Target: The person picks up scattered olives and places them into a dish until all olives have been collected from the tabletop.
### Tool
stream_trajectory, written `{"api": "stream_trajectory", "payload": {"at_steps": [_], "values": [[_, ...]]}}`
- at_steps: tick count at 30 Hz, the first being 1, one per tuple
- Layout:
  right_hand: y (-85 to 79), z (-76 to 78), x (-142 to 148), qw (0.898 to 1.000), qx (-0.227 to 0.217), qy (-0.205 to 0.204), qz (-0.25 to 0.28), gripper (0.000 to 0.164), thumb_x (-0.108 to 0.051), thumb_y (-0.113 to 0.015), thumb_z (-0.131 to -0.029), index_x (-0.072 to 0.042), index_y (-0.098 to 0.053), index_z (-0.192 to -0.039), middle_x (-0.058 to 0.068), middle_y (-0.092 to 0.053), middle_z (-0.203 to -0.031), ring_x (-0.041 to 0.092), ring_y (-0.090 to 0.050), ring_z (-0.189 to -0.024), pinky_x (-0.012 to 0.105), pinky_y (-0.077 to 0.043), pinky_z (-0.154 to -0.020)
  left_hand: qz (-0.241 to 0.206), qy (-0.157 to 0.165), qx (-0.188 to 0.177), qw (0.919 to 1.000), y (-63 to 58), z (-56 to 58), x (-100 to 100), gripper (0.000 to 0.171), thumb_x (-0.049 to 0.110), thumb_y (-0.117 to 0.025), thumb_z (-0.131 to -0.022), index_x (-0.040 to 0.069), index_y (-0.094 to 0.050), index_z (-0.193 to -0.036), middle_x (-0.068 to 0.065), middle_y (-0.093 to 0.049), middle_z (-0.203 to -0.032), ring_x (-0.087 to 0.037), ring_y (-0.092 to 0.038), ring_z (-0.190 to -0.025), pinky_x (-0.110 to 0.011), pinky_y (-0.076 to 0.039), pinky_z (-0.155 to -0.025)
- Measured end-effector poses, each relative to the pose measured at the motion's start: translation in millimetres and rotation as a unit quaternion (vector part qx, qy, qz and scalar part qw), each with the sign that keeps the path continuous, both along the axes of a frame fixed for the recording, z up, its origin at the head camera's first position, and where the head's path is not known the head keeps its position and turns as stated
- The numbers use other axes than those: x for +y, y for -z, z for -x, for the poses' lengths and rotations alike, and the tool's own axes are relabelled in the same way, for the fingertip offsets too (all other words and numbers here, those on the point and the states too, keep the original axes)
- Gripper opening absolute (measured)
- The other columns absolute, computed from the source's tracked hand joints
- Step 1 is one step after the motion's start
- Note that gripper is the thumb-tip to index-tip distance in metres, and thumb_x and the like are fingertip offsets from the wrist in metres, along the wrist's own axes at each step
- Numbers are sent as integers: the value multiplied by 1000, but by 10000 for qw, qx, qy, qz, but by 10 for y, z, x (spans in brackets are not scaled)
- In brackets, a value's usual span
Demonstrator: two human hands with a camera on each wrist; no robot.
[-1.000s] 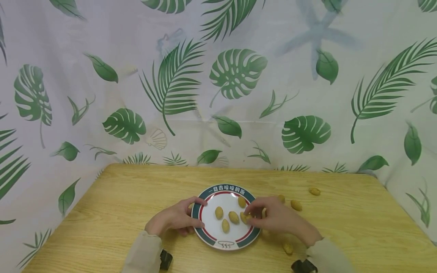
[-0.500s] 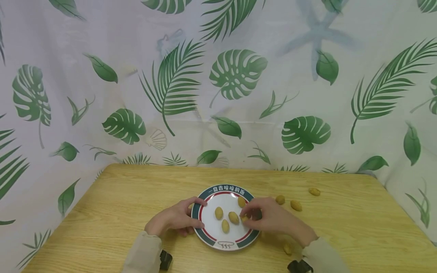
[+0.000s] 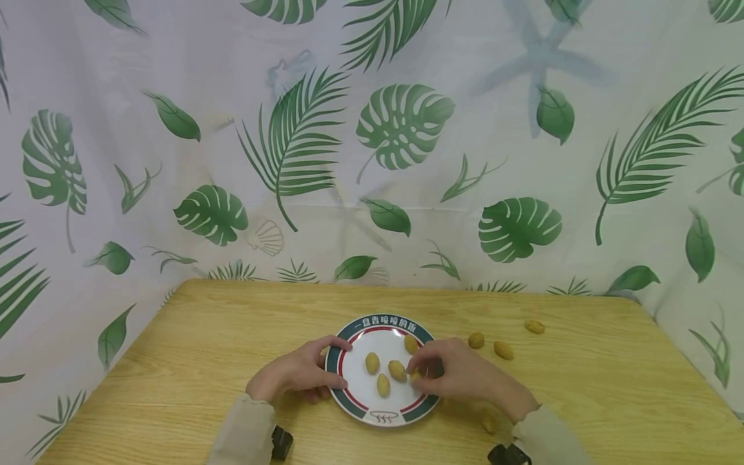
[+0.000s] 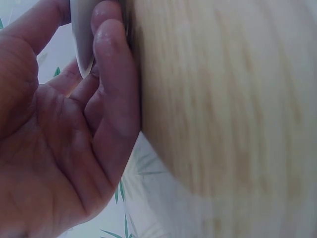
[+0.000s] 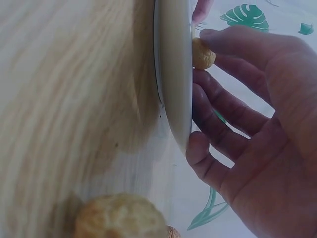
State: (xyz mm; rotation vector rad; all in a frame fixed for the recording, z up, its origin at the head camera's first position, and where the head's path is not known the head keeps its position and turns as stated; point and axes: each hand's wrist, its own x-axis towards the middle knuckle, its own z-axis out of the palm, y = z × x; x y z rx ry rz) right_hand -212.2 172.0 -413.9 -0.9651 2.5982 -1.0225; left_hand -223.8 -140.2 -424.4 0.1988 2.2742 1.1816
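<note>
A white plate (image 3: 372, 403) with a dark green and red rim lies in front of me. My left hand (image 3: 293, 371) grips its left edge, thumb over the rim and fingers beneath, as the left wrist view also shows. Several oval, wrinkled, yellow-brown nuts, among them a nut (image 3: 372, 363) and another nut (image 3: 383, 385), rest on the plate. On its right side my right hand (image 3: 459, 371) pinches one more nut (image 5: 203, 54) between thumb and fingertips, low against the plate's surface. In the head view the fingers partly cover that nut.
Right of the plate, loose nuts lie on the wooden table (image 3: 232, 323): a nut (image 3: 476, 340), a nut (image 3: 504, 351) and a nut (image 3: 535, 327) toward the back. Another nut (image 3: 489, 423) lies under the right forearm. A leaf-patterned cloth (image 3: 407, 245) hangs behind the table.
My right hand has shifted slightly left with its nut, which is now more covered by the fingers. A loose nut behind that hand shows more fully. The left hand and plate stay put.
</note>
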Motion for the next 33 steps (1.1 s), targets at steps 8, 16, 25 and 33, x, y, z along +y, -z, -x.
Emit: {"api": "stream_trajectory", "payload": {"at_steps": [8, 16, 25, 33], "values": [[11, -2, -8, 10000, -54, 12, -36, 13, -23, -78, -90, -18, -76, -101, -11, -68, -88, 5, -57, -79, 21, -50, -71, 35, -5, 18, 10000, 6, 4, -2, 56, 21, -80, -89, 28, -52, -138, -3, -68, -88, -16, -62, -68, -27, -53, -58], [25, 5, -8, 9998, -136, 36, -106, 12, -22, -78, -89, -18, -76, -100, -11, -67, -85, 4, -57, -77, 20, -49, -70, 23, 8, 30, 10000, 19, 2, -3, 57, 22, -80, -89, 28, -53, -138, -4, -68, -89, -16, -63, -69, -28, -53, -58], [52, 13, -20, 9996, -226, 8, -188, 8, -19, -78, -89, -18, -76, -97, -12, -66, -83, 0, -56, -74, 20, -49, -68, 59, 19, 93, 9999, 24, 4, -3, 56, 22, -80, -89, 28, -53, -138, -4, -67, -89, -16, -62, -68, -27, -53, -57], [57, 12, -14, 9996, -249, 88, -139, 10, -22, -78, -90, -18, -76, -98, -11, -68, -85, 1, -57, -77, 20, -50, -70, 48, -19, 60, 10000, 12, 5, 3, 56, 22, -81, -89, 28, -53, -137, -4, -67, -88, -16, -62, -68, -28, -53, -57]]}}
